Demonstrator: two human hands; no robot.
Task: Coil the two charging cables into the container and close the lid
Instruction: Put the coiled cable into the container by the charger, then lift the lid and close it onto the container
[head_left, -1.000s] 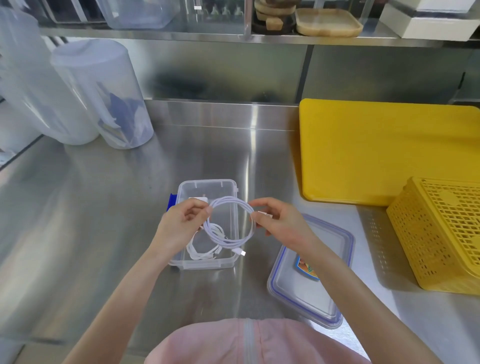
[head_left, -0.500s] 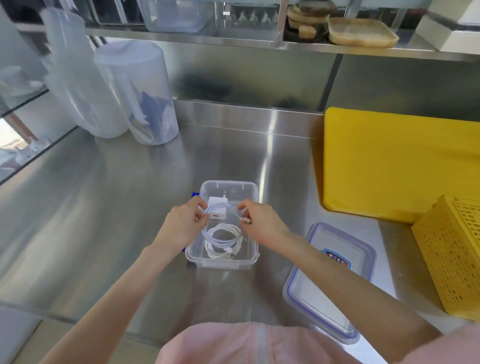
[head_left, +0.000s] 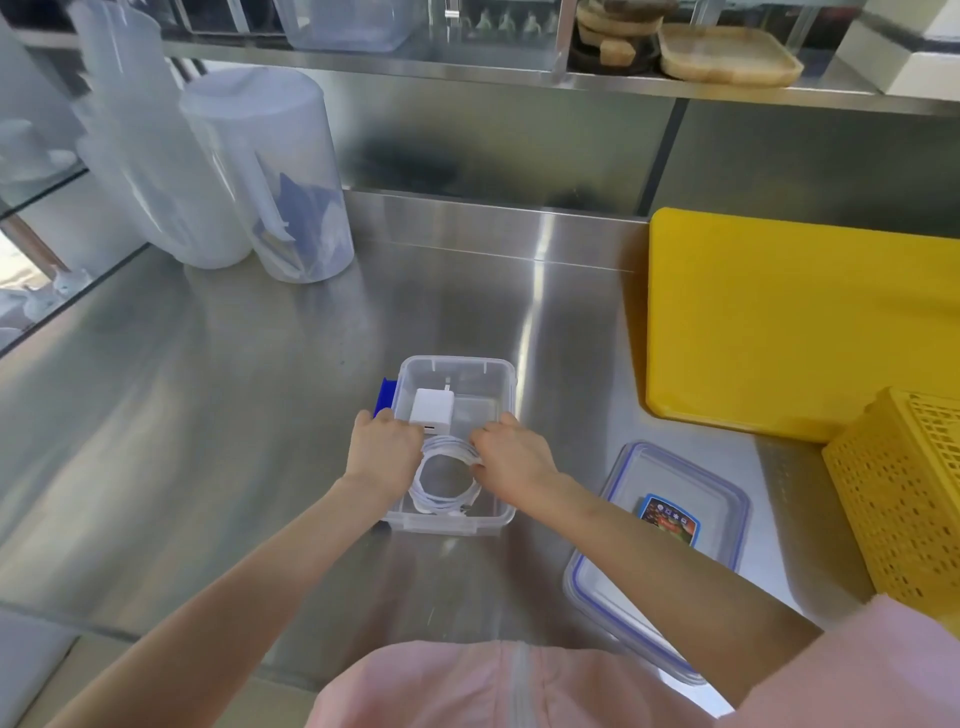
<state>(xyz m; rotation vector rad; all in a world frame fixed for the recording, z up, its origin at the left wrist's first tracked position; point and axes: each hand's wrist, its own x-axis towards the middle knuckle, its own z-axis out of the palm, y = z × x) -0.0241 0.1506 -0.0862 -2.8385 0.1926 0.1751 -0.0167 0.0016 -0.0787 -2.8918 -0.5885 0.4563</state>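
Observation:
A clear plastic container stands open on the steel counter. Inside it lie coiled white charging cables and a white charger block. My left hand reaches in from the left and holds the coil's left side. My right hand pinches the coil's upper right part. Both hands are inside the container's rim, and their fingertips are partly hidden. The clear lid with a blue seal and a coloured sticker lies flat to the right.
A yellow cutting board lies at the back right, with a yellow perforated basket in front of it. Two translucent jugs stand at the back left. A shelf with wooden trays runs above the counter.
Both hands have lowered the coiled cable from above the container down into it, onto the cable lying there. The camera has shifted to the left.

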